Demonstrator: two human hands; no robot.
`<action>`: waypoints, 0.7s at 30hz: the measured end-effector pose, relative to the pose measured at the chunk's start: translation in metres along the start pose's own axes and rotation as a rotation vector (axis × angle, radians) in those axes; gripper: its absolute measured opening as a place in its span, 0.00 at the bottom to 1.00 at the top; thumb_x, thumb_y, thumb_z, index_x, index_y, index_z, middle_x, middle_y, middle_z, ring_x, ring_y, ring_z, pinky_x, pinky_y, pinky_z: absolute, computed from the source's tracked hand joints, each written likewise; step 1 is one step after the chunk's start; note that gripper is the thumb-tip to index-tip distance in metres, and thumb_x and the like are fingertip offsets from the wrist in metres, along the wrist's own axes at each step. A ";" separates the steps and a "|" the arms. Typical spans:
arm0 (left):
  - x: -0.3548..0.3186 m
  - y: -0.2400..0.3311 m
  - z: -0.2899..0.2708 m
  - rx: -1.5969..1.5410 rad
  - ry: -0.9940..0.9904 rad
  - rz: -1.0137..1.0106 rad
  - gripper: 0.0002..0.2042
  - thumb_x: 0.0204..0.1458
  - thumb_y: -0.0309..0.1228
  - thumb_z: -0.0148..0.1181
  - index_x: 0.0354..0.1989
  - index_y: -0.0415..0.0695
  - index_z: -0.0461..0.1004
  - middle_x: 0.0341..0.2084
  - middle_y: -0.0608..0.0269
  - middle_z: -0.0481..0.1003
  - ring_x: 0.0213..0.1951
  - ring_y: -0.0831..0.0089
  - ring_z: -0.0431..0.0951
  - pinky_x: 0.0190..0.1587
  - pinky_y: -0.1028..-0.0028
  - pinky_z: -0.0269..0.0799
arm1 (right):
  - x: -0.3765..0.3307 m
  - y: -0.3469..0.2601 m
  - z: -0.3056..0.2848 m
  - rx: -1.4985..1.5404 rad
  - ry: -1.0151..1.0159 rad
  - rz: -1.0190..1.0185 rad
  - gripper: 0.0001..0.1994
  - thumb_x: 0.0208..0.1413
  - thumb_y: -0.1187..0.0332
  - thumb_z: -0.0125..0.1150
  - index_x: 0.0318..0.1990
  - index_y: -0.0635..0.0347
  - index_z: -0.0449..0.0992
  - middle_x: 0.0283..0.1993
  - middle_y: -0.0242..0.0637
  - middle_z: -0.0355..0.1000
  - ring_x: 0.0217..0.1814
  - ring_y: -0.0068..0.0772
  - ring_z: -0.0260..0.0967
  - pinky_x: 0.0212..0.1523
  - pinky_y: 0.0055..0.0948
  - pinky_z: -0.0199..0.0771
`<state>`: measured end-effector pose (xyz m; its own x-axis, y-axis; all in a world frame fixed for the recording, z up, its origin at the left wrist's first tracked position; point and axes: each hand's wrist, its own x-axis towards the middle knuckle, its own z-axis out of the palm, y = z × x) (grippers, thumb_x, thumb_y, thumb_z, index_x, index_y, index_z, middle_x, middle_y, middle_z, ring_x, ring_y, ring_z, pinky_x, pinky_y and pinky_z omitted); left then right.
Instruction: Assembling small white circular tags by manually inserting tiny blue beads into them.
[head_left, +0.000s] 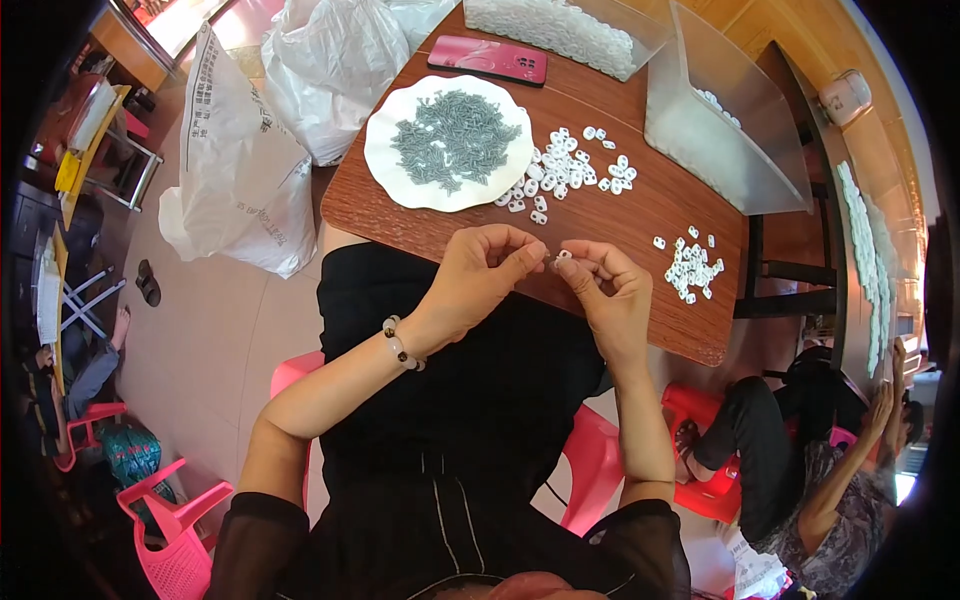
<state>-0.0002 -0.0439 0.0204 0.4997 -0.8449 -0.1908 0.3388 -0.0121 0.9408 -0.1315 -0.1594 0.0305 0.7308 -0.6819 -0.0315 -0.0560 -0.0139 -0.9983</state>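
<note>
Both my hands meet just over the near edge of the brown wooden table. My right hand pinches a small white two-hole plastic piece between thumb and finger. Close beside it, my left hand has thumb and forefinger pressed together; whatever lies between those fingertips is too small to make out. Ahead of my left hand stands a white scalloped plate heaped with small grey screws. Loose white two-hole pieces spread along the plate's right side. Another small pile of white pieces lies near the table's right edge.
A pink phone lies behind the plate. Clear bins with white pieces stand at the far right. White plastic sacks rest on the floor at left. Pink chairs stand around, and another person sits at lower right.
</note>
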 end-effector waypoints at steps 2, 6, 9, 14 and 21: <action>-0.001 -0.004 0.001 0.015 -0.006 0.021 0.08 0.56 0.31 0.59 0.36 0.38 0.76 0.27 0.68 0.76 0.27 0.86 0.69 0.30 0.85 0.63 | 0.001 0.006 -0.006 0.072 -0.056 0.021 0.10 0.55 0.72 0.63 0.42 0.68 0.76 0.34 0.32 0.76 0.35 0.15 0.72 0.38 0.15 0.70; -0.001 -0.008 0.001 0.028 -0.016 0.021 0.09 0.57 0.32 0.59 0.36 0.38 0.76 0.27 0.68 0.76 0.27 0.86 0.70 0.29 0.85 0.63 | 0.000 0.006 -0.011 0.056 -0.081 0.044 0.08 0.55 0.73 0.63 0.40 0.68 0.77 0.33 0.33 0.77 0.36 0.16 0.72 0.38 0.15 0.71; -0.002 -0.008 0.003 0.052 -0.009 0.011 0.08 0.56 0.30 0.59 0.35 0.36 0.76 0.26 0.69 0.76 0.28 0.87 0.71 0.31 0.85 0.65 | -0.001 0.001 -0.009 0.097 -0.051 0.015 0.07 0.55 0.73 0.63 0.39 0.68 0.77 0.33 0.33 0.77 0.35 0.16 0.72 0.38 0.15 0.71; -0.002 -0.011 0.003 0.091 -0.018 0.050 0.09 0.58 0.33 0.58 0.36 0.39 0.76 0.26 0.69 0.76 0.28 0.86 0.71 0.30 0.85 0.63 | -0.003 0.002 -0.010 0.101 -0.070 0.031 0.07 0.56 0.72 0.63 0.37 0.68 0.77 0.32 0.32 0.76 0.35 0.16 0.71 0.38 0.15 0.70; -0.004 -0.011 0.003 0.084 -0.043 0.059 0.09 0.58 0.33 0.58 0.35 0.39 0.76 0.26 0.69 0.76 0.29 0.86 0.71 0.29 0.85 0.62 | -0.004 -0.002 -0.014 0.020 -0.128 0.073 0.08 0.56 0.69 0.63 0.34 0.67 0.77 0.27 0.30 0.74 0.29 0.14 0.69 0.31 0.14 0.68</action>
<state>-0.0085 -0.0424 0.0116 0.4814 -0.8677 -0.1238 0.2409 -0.0049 0.9705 -0.1437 -0.1668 0.0331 0.8064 -0.5813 -0.1083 -0.0991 0.0478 -0.9939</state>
